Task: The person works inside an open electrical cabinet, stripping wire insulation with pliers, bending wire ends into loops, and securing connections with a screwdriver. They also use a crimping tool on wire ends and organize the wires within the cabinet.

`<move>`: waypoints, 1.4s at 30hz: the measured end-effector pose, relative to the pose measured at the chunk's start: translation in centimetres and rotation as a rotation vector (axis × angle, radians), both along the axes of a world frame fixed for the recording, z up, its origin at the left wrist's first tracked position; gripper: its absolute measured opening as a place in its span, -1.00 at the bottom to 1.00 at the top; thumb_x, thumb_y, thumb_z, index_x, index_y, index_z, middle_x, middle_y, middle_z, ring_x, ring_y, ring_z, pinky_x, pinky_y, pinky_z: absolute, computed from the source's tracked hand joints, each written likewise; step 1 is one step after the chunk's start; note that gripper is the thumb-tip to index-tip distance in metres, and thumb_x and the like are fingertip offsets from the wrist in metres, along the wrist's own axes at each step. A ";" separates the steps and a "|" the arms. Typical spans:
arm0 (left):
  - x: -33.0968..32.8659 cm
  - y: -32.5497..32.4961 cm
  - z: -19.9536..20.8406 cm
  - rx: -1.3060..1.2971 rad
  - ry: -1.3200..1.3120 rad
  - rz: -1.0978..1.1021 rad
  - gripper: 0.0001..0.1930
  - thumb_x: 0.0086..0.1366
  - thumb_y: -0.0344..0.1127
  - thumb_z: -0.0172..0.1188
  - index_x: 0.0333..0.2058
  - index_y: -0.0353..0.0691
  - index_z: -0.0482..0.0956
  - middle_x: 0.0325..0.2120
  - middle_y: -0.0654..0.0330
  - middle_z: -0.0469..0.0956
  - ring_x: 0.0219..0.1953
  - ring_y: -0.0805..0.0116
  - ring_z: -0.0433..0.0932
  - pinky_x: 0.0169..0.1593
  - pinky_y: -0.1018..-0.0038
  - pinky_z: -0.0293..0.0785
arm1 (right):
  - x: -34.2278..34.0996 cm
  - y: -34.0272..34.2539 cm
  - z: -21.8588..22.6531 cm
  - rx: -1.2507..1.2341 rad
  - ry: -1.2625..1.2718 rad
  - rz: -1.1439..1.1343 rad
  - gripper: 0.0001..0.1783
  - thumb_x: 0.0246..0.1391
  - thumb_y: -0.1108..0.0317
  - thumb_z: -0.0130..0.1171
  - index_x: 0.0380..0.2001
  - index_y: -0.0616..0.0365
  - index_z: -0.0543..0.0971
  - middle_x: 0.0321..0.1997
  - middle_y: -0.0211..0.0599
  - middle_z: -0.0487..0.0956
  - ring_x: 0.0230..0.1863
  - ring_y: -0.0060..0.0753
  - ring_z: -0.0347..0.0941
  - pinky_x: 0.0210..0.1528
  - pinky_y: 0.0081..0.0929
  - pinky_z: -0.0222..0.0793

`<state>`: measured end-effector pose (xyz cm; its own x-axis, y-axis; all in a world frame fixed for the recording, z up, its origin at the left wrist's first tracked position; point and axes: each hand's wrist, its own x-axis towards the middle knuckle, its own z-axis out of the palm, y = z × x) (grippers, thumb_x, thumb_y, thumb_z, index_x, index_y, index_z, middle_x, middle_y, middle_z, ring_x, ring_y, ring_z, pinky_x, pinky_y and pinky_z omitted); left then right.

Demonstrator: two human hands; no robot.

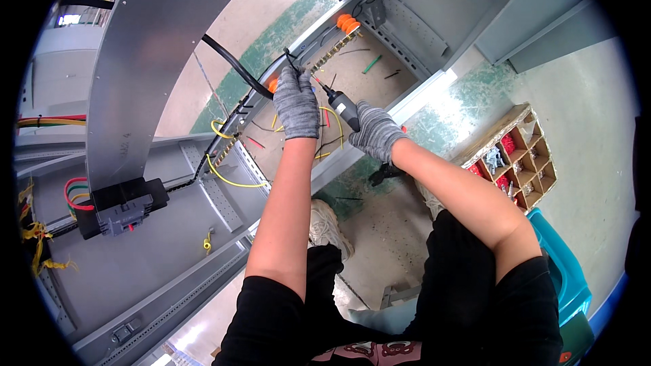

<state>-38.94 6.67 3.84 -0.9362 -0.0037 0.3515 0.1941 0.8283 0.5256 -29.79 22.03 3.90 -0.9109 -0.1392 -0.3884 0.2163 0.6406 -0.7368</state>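
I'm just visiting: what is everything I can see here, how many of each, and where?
Metal enclosure: one, grey, left and top
Curved panel: one, grey, upper left
Breaker-like unit: one, dark grey, left
Thick cable: one, black, upper centre
Studded strip: two visible stretches, brass-coloured, centre
Ribbed piece: one clearly visible, orange, strip's far end
Loose wires: several, yellow, red, black, centre
Compartment box: one, brown, right
Small parts: too many to count, red and silver, inside box
Plastic object: one, teal, lower right
Shoes: two, pale, lower centre
Handheld driver: one, dark grey, right fingers
Left fingers: grey-gloved, beside cable
Forearms: two, lower centre
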 end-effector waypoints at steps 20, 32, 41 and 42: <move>-6.1 0.7 8.7 1.453 -0.677 0.297 -0.78 0.26 -0.53 -0.03 -0.12 -0.45 0.40 -0.37 0.06 0.54 -0.51 0.43 0.53 -0.59 0.67 0.43 | 3.1 5.0 0.8 -0.293 -0.163 0.013 -0.57 -0.19 0.30 0.23 -0.26 0.26 0.33 -0.56 -0.12 0.49 -0.54 -0.20 0.51 -0.48 -0.33 0.45; -0.3 1.2 9.9 0.512 -0.381 -0.007 -0.74 0.22 -0.52 0.02 -0.10 -0.44 0.40 -0.44 0.11 0.54 -0.53 0.47 0.51 -0.46 0.62 0.47 | 5.2 8.1 1.9 -0.369 -0.098 0.024 -0.56 -0.06 0.18 0.23 -0.20 0.29 0.43 -0.45 -0.15 0.51 -0.40 -0.29 0.47 -0.29 -0.37 0.40; 0.4 1.3 4.0 0.029 -0.238 0.102 -0.79 0.08 -0.34 0.30 -0.36 -0.32 0.51 -0.61 0.15 0.51 -0.55 0.39 0.50 -0.39 0.44 0.45 | 5.6 7.9 2.1 -0.331 -0.062 0.004 -0.44 -0.14 0.14 0.24 -0.11 0.29 0.41 -0.32 0.01 0.53 -0.25 -0.08 0.48 -0.14 -0.31 0.37; 0.1 0.9 3.2 -0.011 -0.188 0.114 -0.79 0.07 -0.33 0.31 -0.39 -0.32 0.51 -0.61 0.15 0.51 -0.54 0.38 0.50 -0.37 0.42 0.45 | 5.5 7.8 1.8 -0.326 -0.076 0.012 -0.44 -0.14 0.14 0.24 -0.11 0.29 0.41 -0.32 0.01 0.53 -0.25 -0.09 0.48 -0.14 -0.31 0.37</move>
